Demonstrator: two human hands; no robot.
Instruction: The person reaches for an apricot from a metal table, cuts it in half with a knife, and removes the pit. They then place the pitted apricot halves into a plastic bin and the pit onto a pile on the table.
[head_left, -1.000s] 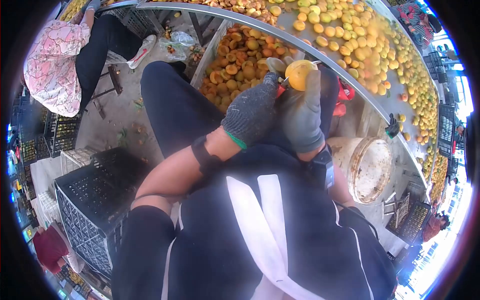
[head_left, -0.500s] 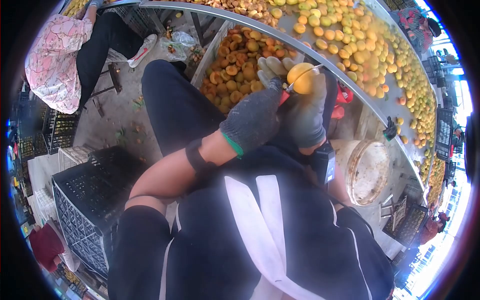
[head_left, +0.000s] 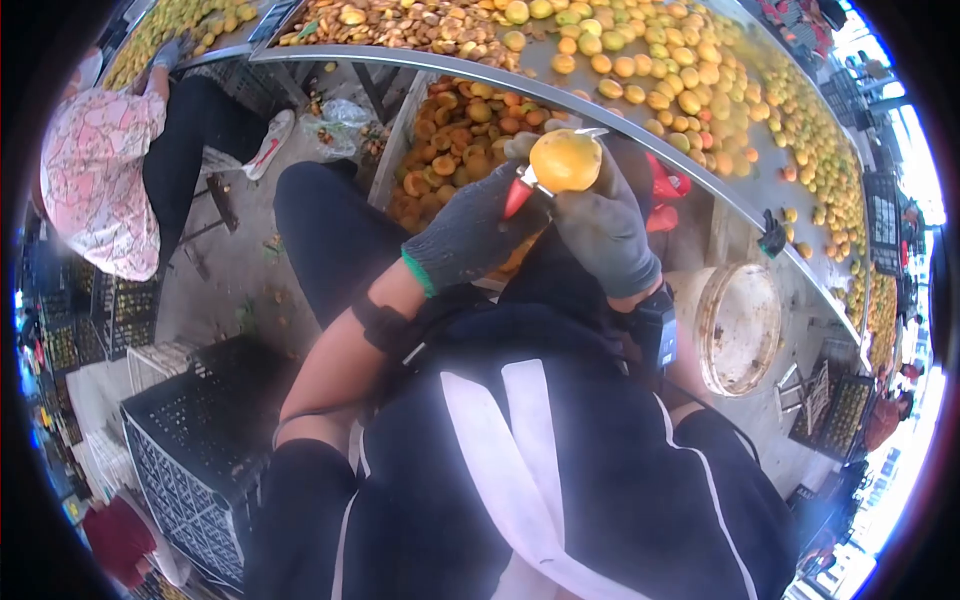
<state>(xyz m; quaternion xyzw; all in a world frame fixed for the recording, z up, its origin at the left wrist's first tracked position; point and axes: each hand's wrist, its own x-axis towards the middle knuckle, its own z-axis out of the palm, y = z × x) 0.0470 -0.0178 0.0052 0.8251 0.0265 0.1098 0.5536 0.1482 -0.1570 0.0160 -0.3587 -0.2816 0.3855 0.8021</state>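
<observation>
My left hand [head_left: 475, 225], in a dark grey glove with a green cuff, is closed round the red handle of a knife [head_left: 517, 196]. The blade passes at a yellow-orange fruit [head_left: 565, 162], and metal shows at its far edge. My right hand [head_left: 605, 225], in a grey glove, holds that fruit from below and beside it. Behind both hands, a crate of halved orange fruit [head_left: 455, 140] stands between my legs, under the edge of a metal table [head_left: 540, 62].
Whole fruit and a pile of small brown pieces [head_left: 400, 28] lie on the table. A black crate [head_left: 190, 440] stands at the left, a white bucket [head_left: 742, 330] at the right. A person in a pink patterned top [head_left: 100, 175] sits at the upper left.
The fruit and both hands have moved a little left in view. The fruit has turned, and the cut line across it no longer shows. More of the red handle is visible.
</observation>
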